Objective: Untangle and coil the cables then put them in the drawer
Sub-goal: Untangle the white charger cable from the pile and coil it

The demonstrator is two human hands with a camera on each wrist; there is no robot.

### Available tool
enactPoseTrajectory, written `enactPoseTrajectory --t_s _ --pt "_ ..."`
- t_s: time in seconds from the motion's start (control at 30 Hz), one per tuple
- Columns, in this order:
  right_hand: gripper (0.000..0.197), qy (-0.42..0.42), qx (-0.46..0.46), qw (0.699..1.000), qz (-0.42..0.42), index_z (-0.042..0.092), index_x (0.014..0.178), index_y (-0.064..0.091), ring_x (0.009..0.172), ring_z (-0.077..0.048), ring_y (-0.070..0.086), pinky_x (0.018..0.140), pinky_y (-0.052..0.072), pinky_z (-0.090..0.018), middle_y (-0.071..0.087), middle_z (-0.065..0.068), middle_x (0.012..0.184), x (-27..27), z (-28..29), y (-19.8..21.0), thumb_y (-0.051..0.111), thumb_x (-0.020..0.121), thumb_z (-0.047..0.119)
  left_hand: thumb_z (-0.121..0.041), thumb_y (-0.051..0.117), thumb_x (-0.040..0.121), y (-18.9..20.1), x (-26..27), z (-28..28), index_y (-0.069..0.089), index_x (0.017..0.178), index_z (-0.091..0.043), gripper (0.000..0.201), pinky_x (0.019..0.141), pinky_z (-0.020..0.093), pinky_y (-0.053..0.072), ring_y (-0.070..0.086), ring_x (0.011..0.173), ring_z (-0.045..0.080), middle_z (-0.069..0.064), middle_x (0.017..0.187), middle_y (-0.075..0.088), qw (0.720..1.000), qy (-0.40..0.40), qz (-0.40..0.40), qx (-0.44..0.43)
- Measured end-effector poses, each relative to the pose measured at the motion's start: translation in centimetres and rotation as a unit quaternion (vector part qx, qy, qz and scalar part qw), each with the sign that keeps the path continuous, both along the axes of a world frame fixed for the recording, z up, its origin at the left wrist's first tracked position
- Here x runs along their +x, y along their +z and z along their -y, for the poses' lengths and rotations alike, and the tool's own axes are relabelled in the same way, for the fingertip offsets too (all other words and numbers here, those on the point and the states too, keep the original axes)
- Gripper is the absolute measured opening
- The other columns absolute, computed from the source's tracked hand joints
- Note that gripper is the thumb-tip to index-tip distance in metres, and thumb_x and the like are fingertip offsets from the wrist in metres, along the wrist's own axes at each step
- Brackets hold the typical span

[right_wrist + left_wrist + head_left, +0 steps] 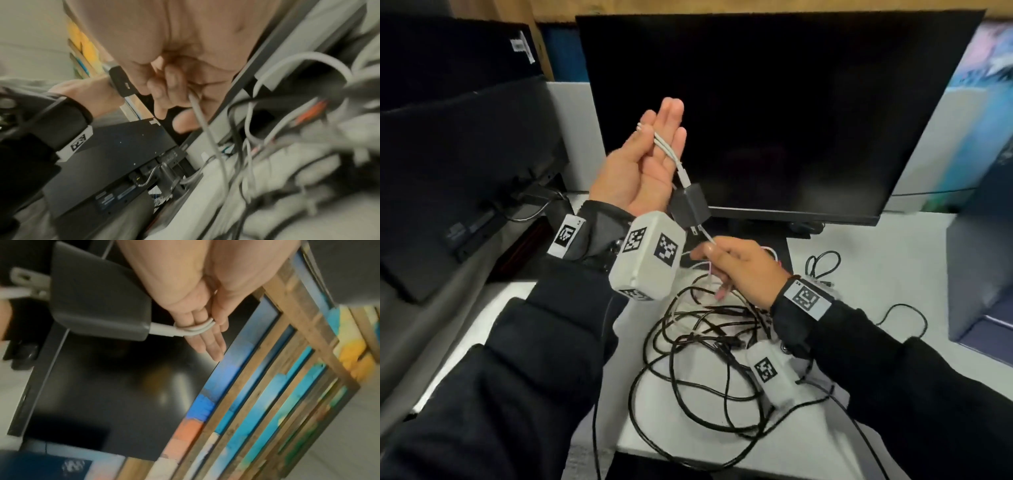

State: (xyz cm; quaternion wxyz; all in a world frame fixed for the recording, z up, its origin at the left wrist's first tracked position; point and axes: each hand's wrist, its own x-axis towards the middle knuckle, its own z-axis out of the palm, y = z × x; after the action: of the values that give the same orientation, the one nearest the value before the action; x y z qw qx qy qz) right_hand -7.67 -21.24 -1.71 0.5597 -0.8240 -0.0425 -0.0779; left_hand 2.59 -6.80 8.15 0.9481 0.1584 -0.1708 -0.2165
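Left hand (pixel 640 161): raised palm-up, fingers straight and together; white cable (pixel 666 145) looping round them; dark charger plug (pixel 690 205) hanging just beside the palm
Right hand (pixel 743 270): fingers pinching the white cable right of and below the plug
Black cables (pixel 702 346): lying tangled on the white table (pixel 876 260), near the right wrist
Monitor (pixel 774 113): standing far, behind both hands

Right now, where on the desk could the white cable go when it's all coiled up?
Bare desk shows right of the monitor stand, between the small black cable and the grey box. Another strip lies left of the black cable tangle, beside the left sleeve. The middle is crowded with tangled cables.
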Motion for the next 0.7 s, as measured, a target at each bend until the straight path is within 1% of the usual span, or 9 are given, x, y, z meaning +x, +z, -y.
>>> enactPoseTrajectory --t_s 0.07,0.1,0.17,0.27,0.4,0.47,0.6,0.63,0.7 --pt "0.029 -0.036 -0.072 0.996 0.04 0.013 0.109 0.071 0.052 0.002 0.049 0.056 0.044 -0.013 0.051 0.025 0.052 -0.2 1.2 1.9 0.046 0.106 0.027 -0.003 0.034 0.106 1.0 0.6 1.9 0.051 0.12 -0.002 0.022 0.09 0.037 0.057 0.072 0.1 0.028 0.017 0.108 0.073 0.998 0.032 0.04 0.044" --pt "0.028 -0.047 -0.1 0.992 0.057 0.014 0.107 0.071 0.05 0.003 0.048 0.055 0.037 -0.011 0.05 0.024 0.051 -0.4 1.9 2.8 0.046 0.106 0.027 -0.004 0.034 0.106 1.3 0.9 2.8 0.051 0.119 -0.002 0.021 0.091 0.036 0.057 0.072 0.101 0.027 0.016 0.106 0.074 0.995 0.049 0.059 0.069" --pt "0.026 -0.06 -0.13 0.987 0.067 0.017 0.105 0.071 0.047 -0.001 0.04 0.052 0.032 -0.016 0.045 0.015 0.054 -0.7 3.4 4.1 0.048 0.105 0.029 -0.005 0.035 0.106 1.9 1.5 4.5 0.05 0.12 -0.001 0.021 0.091 0.035 0.057 0.072 0.1 0.026 0.014 0.104 0.075 0.991 0.064 0.068 0.093" --pt "0.026 -0.061 -0.14 0.987 0.041 0.015 0.109 0.069 0.047 -0.003 0.039 0.049 0.033 -0.015 0.047 0.006 0.06 -0.6 5.3 5.0 0.047 0.105 0.027 -0.002 0.034 0.106 3.1 2.4 6.3 0.044 0.133 -0.002 0.029 0.092 0.036 0.055 0.073 0.099 0.027 0.016 0.104 0.074 0.998 0.034 0.024 0.051" --pt "0.025 -0.059 -0.131 0.989 0.022 0.014 0.109 0.067 0.044 0.0 0.041 0.048 0.035 -0.012 0.046 0.005 0.061 -0.6 6.2 4.7 0.044 0.106 0.023 -0.003 0.033 0.106 5.7 1.2 8.8 0.04 0.138 -0.006 0.033 0.091 0.038 0.053 0.067 0.106 0.025 0.02 0.113 0.069 0.999 -0.036 0.003 -0.007" --pt "0.023 -0.069 -0.137 0.988 0.033 0.024 0.1 0.065 0.044 0.001 0.043 0.05 0.037 -0.014 0.048 0.007 0.061 -0.5 6.6 4.5 0.043 0.107 0.024 -0.004 0.033 0.106 6.9 0.2 10.1 0.037 0.141 -0.004 0.035 0.096 0.038 0.051 0.066 0.108 0.024 0.02 0.115 0.067 0.999 -0.043 0.027 0.0" --pt "0.028 -0.098 -0.145 0.981 0.077 0.036 0.084 0.06 0.047 -0.001 0.044 0.055 0.036 -0.018 0.05 0.009 0.06 -1.4 7.9 6.1 0.045 0.106 0.029 -0.003 0.034 0.106 7.9 -0.3 11.9 0.034 0.143 0.003 0.037 0.098 0.038 0.052 0.068 0.108 0.027 0.02 0.114 0.067 0.994 0.013 0.096 0.059" --pt "0.029 -0.101 -0.149 0.98 0.09 0.036 0.081 0.061 0.047 -0.001 0.043 0.055 0.036 -0.018 0.049 0.01 0.058 -1.9 8.2 6.9 0.047 0.106 0.03 -0.003 0.034 0.106 8.1 -0.2 12.1 0.035 0.142 0.005 0.037 0.096 0.037 0.053 0.069 0.106 0.027 0.019 0.113 0.067 0.991 0.029 0.108 0.07" --pt "0.024 -0.11 -0.16 0.974 0.114 0.028 0.088 0.069 0.047 0.0 0.043 0.053 0.034 -0.013 0.049 0.014 0.053 -2.8 8.9 8.9 0.05 0.104 0.028 -0.002 0.034 0.106 8.5 0.3 12.1 0.039 0.138 0.006 0.034 0.091 0.035 0.055 0.07 0.102 0.026 0.018 0.109 0.067 0.985 0.058 0.133 0.092"
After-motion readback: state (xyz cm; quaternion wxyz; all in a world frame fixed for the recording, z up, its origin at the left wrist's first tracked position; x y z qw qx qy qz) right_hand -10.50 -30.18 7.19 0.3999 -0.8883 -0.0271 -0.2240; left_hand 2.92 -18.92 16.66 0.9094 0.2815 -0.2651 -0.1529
